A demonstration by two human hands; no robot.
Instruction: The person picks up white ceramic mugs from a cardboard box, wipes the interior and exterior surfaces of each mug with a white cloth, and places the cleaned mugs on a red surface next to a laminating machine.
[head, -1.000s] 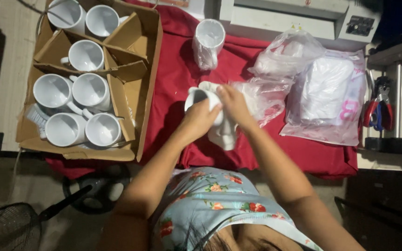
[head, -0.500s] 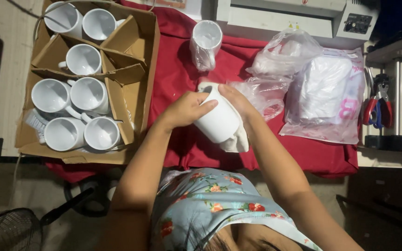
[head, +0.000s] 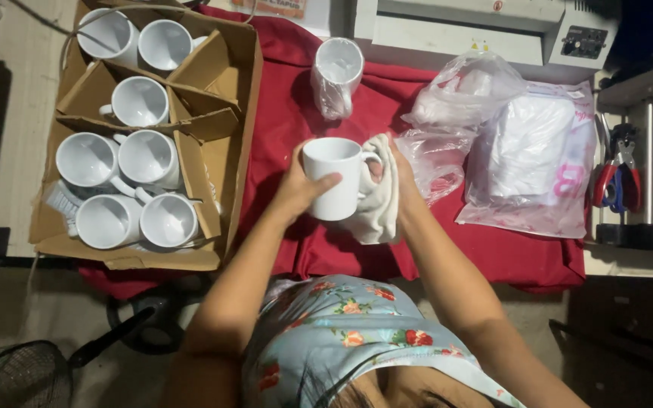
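Your left hand (head: 296, 189) grips the white mug (head: 335, 180) upright over the red cloth (head: 281, 128) — fingers wrapped round it. Your right hand (head: 400, 175) presses a white rag (head: 378, 204) at the handle — fingers probably curled, mostly hidden.

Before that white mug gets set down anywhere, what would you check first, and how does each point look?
1. Left hand grips the white mug firmly: ok.
2. Mug upright, mouth up: ok.
3. Right hand presses the cloth against the handle side: ok.
4. Mug wiped clean all round: cannot tell.
5. Free compartment in the cardboard box: cannot tell.
6. Bare red cloth beside the wrapped mug: ok.
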